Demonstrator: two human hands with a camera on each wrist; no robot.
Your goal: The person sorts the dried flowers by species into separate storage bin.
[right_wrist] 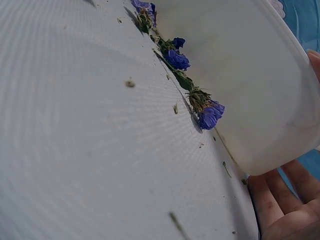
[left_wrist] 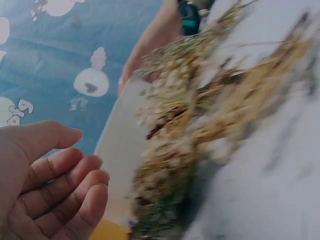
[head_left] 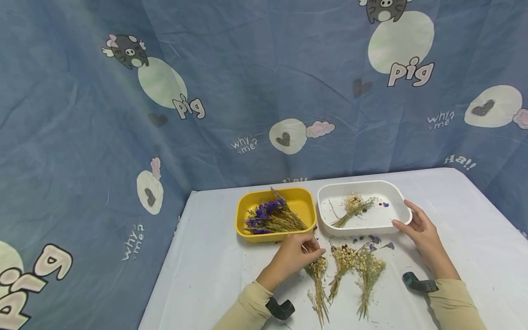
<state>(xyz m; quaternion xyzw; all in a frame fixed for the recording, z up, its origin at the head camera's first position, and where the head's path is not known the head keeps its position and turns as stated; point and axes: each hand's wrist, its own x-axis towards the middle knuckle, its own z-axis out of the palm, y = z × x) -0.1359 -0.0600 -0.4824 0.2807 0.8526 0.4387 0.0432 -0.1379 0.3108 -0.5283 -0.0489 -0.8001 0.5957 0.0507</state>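
My left hand (head_left: 298, 253) hovers at the flower heads of the leftmost dried bunch (head_left: 317, 270). Its fingers curl loosely and hold nothing; the left wrist view shows the same hand (left_wrist: 60, 185) apart from the blurred bunches. Two more straw-coloured bunches, a middle one (head_left: 343, 261) and a right one (head_left: 368, 270), lie alongside with stems towards me. My right hand (head_left: 422, 231) grips the right end of the white tray (head_left: 371, 228), thumb at the near rim. In the right wrist view its fingers (right_wrist: 270, 200) lie against the tray's corner.
A yellow tray (head_left: 307, 201) of purple dried flowers (head_left: 268, 215) stands left of the white one. Inside the white tray lies a small dried sprig (head_left: 354, 211). Loose purple blossoms (right_wrist: 210, 115) and crumbs lie along its near side. A patterned blue curtain (head_left: 231, 91) hangs behind the table.
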